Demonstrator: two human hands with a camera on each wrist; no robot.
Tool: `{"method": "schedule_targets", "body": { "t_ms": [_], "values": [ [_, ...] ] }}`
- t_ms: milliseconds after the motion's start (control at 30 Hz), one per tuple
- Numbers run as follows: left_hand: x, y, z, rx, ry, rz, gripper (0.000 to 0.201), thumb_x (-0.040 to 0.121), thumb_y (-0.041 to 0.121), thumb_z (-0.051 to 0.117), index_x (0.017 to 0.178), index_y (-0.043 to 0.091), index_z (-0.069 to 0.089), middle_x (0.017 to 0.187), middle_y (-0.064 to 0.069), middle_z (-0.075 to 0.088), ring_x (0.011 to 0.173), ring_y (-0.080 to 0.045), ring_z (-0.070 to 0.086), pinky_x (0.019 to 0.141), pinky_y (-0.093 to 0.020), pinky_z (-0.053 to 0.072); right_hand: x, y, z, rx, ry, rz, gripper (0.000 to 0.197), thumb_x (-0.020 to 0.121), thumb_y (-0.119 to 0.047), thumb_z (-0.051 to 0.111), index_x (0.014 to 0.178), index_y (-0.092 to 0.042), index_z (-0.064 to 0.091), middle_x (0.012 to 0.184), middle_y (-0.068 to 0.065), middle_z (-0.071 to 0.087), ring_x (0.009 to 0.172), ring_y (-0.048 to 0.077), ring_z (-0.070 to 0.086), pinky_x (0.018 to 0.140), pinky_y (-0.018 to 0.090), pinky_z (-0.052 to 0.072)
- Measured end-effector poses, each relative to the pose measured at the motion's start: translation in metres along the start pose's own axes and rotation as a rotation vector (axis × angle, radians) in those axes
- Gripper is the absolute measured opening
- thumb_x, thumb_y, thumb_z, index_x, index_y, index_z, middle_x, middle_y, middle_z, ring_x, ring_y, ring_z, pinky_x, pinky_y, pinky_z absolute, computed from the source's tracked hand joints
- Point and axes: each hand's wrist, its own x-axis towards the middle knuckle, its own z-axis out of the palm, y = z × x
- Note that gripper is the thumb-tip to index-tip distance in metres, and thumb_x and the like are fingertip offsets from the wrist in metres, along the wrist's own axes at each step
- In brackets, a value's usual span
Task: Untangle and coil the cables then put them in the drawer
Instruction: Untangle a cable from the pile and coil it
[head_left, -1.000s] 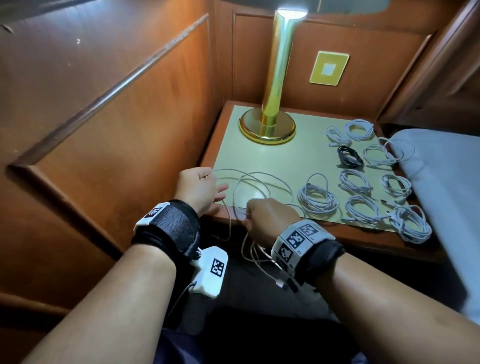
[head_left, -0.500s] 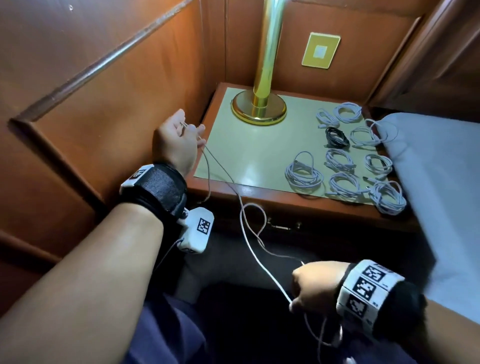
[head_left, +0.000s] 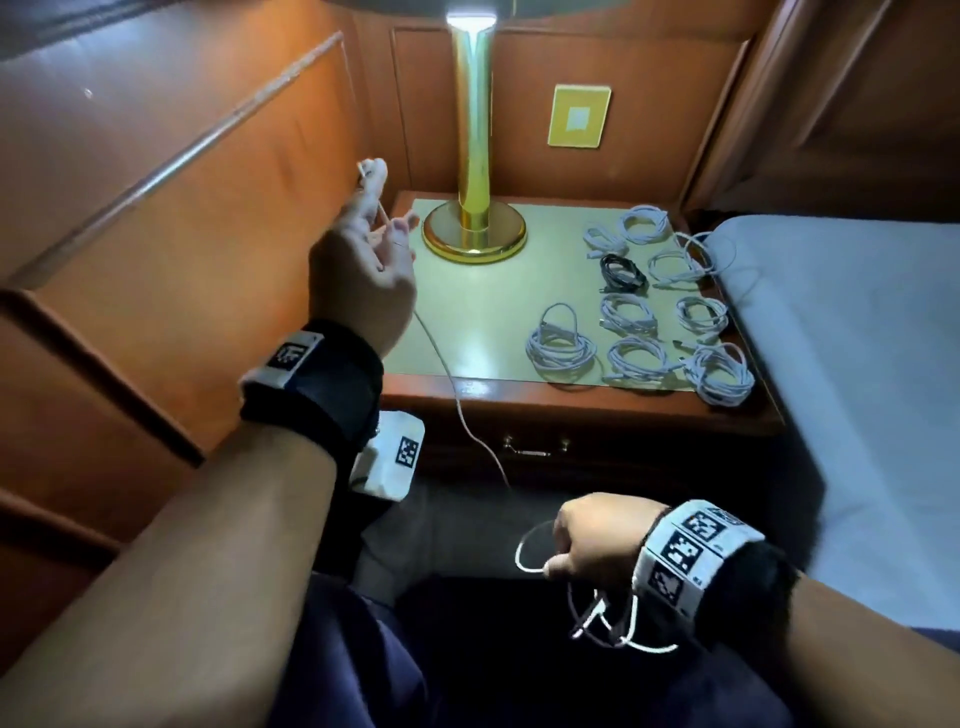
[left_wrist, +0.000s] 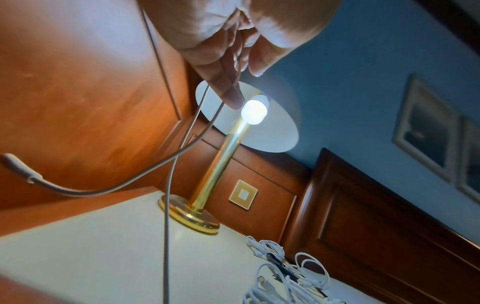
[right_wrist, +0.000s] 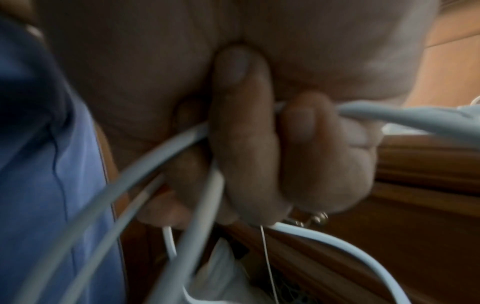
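Left hand (head_left: 363, 265): now raised higher beside the wall panel (head_left: 223, 218) than half a second ago, fingers pinching the white cable (head_left: 451, 387) near its end; the plug end (left_wrist: 18, 167) hangs free just beside the fingers; judged the start of a fresh coil.

White cable: a second ago it lay in loose loops on the worktop (head_left: 483, 317) in front of both hands; now it runs as a single line from the left hand down over the worktop's front edge to the right hand, the kinks seen half a second ago drawn out; judged untangled along this stretch, coiling not yet done.

Right hand (head_left: 597, 545): now low, on the near side of the drawer (head_left: 535, 447), clenched round the cable; slack loops dangle beneath it, so a remainder is still to be sorted.

Coiled cables (head_left: 639, 322): well right of the left hand, beyond the right hand; white bundles and one black cable (head_left: 621, 273) among them, placed as before; awaiting storage.

Drawer: below the worktop, between the hands; shut, handle (head_left: 535, 448) untouched; contents not visible; nothing judged stowed yet.

Lamp (head_left: 472, 171): just right of the left hand, lit.
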Motion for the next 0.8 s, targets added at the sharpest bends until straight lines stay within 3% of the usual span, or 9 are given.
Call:
{"method": "schedule_targets", "body": {
  "t_ms": [67, 133, 267, 400, 500, 633, 700, 800],
  "values": [
    [0.021, 0.019, 0.007, -0.008, -0.018, 0.068, 0.052, 0.099, 0.014, 0.043, 0.151, 0.014, 0.038, 0.152, 0.002, 0.045, 0.114, 0.0, 0.063, 0.094, -0.03, 0.056, -0.001, 0.003, -0.01, 0.04, 0.055, -0.011, 0.039, 0.089, -0.046, 0.06, 0.068, -0.014, 0.058, 0.062, -0.003, 0.055, 0.074, 0.023, 0.059, 0.065, 0.028, 0.044],
    [0.052, 0.039, 0.012, 0.014, -0.032, 0.153, 0.053, 0.102, 0.011, 0.043, 0.153, 0.013, 0.033, 0.154, -0.002, 0.042, 0.12, -0.002, 0.061, 0.096, -0.027, 0.055, -0.001, 0.006, -0.021, 0.043, 0.101, -0.011, 0.043, 0.089, -0.048, 0.06, 0.062, -0.016, 0.053, 0.06, -0.006, 0.051, 0.073, 0.021, 0.055, 0.065, 0.027, 0.041],
    [0.122, 0.074, 0.019, 0.279, -0.088, 0.351, 0.053, 0.102, 0.015, 0.041, 0.154, 0.011, 0.03, 0.155, -0.012, 0.04, 0.133, -0.017, 0.053, 0.109, -0.032, 0.045, -0.003, 0.004, -0.049, 0.063, 0.17, -0.029, 0.039, 0.091, -0.05, 0.058, 0.067, -0.019, 0.058, 0.066, -0.009, 0.054, 0.077, 0.019, 0.058, 0.066, 0.027, 0.042],
    [0.152, 0.094, 0.036, 0.546, -0.308, 0.42, 0.052, 0.102, 0.014, 0.043, 0.153, 0.012, 0.034, 0.157, -0.01, 0.038, 0.139, -0.024, 0.045, 0.118, -0.031, 0.032, -0.008, -0.005, -0.074, 0.105, 0.234, -0.068, 0.039, 0.092, -0.051, 0.057, 0.068, -0.02, 0.057, 0.068, -0.008, 0.055, 0.073, 0.017, 0.055, 0.064, 0.028, 0.042],
    [0.158, 0.111, 0.045, 0.58, -0.426, 0.522, 0.053, 0.102, 0.013, 0.044, 0.154, 0.012, 0.033, 0.157, -0.008, 0.038, 0.138, -0.023, 0.046, 0.116, -0.034, 0.035, -0.014, -0.012, -0.088, 0.163, 0.252, -0.133, 0.043, 0.093, -0.054, 0.057, 0.067, -0.02, 0.054, 0.065, -0.009, 0.053, 0.068, 0.015, 0.051, 0.058, 0.026, 0.038],
    [0.183, 0.147, 0.049, 0.571, -0.367, 0.631, 0.05, 0.102, 0.016, 0.044, 0.151, 0.012, 0.038, 0.15, -0.01, 0.049, 0.13, -0.024, 0.055, 0.109, -0.036, 0.044, -0.02, -0.015, -0.096, 0.216, 0.258, -0.186, 0.04, 0.093, -0.051, 0.057, 0.069, -0.019, 0.055, 0.064, -0.007, 0.052, 0.072, 0.017, 0.054, 0.055, 0.023, 0.035],
    [0.201, 0.162, 0.051, 0.586, -0.384, 0.677, 0.052, 0.101, 0.017, 0.043, 0.152, 0.011, 0.037, 0.15, -0.011, 0.048, 0.129, -0.024, 0.056, 0.108, -0.038, 0.045, -0.023, -0.016, -0.099, 0.241, 0.245, -0.209, 0.038, 0.093, -0.05, 0.058, 0.071, -0.019, 0.058, 0.064, -0.008, 0.052, 0.074, 0.017, 0.054, 0.057, 0.023, 0.037],
    [0.225, 0.184, 0.057, 0.663, -0.393, 0.753, 0.054, 0.1, 0.019, 0.041, 0.153, 0.014, 0.033, 0.152, -0.011, 0.046, 0.129, -0.026, 0.056, 0.109, -0.04, 0.045, -0.024, -0.016, -0.103, 0.275, 0.225, -0.24, 0.032, 0.091, -0.051, 0.059, 0.077, -0.022, 0.063, 0.069, -0.008, 0.054, 0.08, 0.017, 0.056, 0.071, 0.028, 0.044]
  ]
}}
